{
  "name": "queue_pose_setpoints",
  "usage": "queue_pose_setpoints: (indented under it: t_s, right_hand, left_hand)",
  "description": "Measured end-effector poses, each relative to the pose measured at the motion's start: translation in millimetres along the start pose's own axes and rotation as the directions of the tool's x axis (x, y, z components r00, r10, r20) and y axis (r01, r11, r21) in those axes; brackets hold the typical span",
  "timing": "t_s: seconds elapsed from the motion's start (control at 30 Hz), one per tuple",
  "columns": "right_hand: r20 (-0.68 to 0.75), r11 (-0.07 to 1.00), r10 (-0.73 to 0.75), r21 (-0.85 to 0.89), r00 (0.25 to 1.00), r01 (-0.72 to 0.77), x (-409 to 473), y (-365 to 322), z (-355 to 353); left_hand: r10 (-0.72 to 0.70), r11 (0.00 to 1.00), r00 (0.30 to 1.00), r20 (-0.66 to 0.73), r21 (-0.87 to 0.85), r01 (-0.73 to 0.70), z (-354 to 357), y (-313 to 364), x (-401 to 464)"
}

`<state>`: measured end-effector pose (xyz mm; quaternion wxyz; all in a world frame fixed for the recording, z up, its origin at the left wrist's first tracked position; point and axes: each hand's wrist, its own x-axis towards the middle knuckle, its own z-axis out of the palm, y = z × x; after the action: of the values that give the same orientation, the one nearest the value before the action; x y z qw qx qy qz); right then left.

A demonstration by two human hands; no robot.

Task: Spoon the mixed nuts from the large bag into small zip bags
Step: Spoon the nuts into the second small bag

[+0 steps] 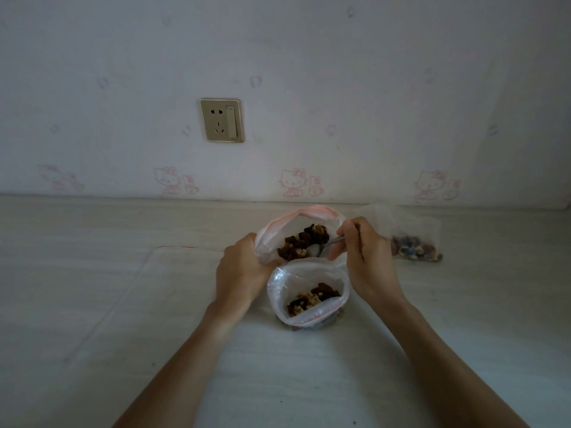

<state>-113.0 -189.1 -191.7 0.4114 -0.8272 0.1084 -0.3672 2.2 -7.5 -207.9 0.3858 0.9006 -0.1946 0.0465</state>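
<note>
Here left hand [241, 273] grips rims of 2 open zip bags [306, 291], keeping mouths side by side; right hand [364, 251] pinches spoon [330, 242], bowl dipped among nuts [304, 242] in far bag.

A: Where's free room on the pale surface [92, 304]?

B: Whole left side is bare, also the near strip btwn the two forearms.

A: What blocks the centre?

B: Two open zip bags w/ nuts, touching: far bag [272, 239], near bag [309, 316]. Left hand [241, 273] grips the far bag's left edge; right hand [364, 257] holds a spoon [332, 242] across its mouth, closing off that side.

A: Right side?

B: A filled small bag [414, 242] lies just behind the right hand. Beyond it, bare. The wall [309, 88] shuts off the far edge.
</note>
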Motion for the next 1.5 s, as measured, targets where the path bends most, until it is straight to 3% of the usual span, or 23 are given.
queue_pose_setpoints:
  t_s: [0.17, 0.3, 0.5, 0.73, 0.87, 1.13, 1.33, 1.5]
  right_hand:
    - [0.116, 0.985, 0.151, 0.064, 0.982, -0.159, 2, 0, 6]
    - [0.217, 0.930, 0.272, 0.192, 0.938, -0.314, 2, 0, 9]
    - [0.249, 0.833, 0.397, 0.306, 0.884, -0.460, 0, 1, 7]
    - [0.193, 0.767, 0.479, 0.382, 0.856, -0.515, 3, 4, 3]
    - [0.189, 0.743, 0.501, 0.407, 0.844, -0.532, 3, 5, 1]
    - [0.139, 0.746, 0.468, 0.468, 0.873, -0.474, 1, 5, -4]
    - [0.092, 0.776, 0.413, 0.485, 0.906, -0.403, 1, 0, -22]
    - [0.095, 0.777, 0.347, 0.528, 0.933, -0.343, -5, -11, -47]
  left_hand:
    - [0.022, 1.000, 1.000, 0.006, 0.003, -0.022, 0, -1, 2]
    - [0.018, 0.991, 1.000, 0.014, -0.133, -0.016, 2, 0, 4]
    - [-0.015, 0.925, 1.000, -0.011, -0.379, 0.010, 3, 4, 5]
    - [-0.054, 0.872, 0.998, -0.030, -0.489, 0.033, -1, 6, 4]
    - [-0.071, 0.856, 0.997, -0.028, -0.514, 0.047, -1, 7, 5]
    - [0.025, 0.841, 0.998, -0.051, -0.538, -0.049, -9, 14, 1]
    - [0.080, 0.926, 0.991, -0.104, -0.361, -0.113, -20, 6, -1]
    - [0.052, 0.944, 0.971, -0.234, -0.305, -0.124, -32, -5, -8]
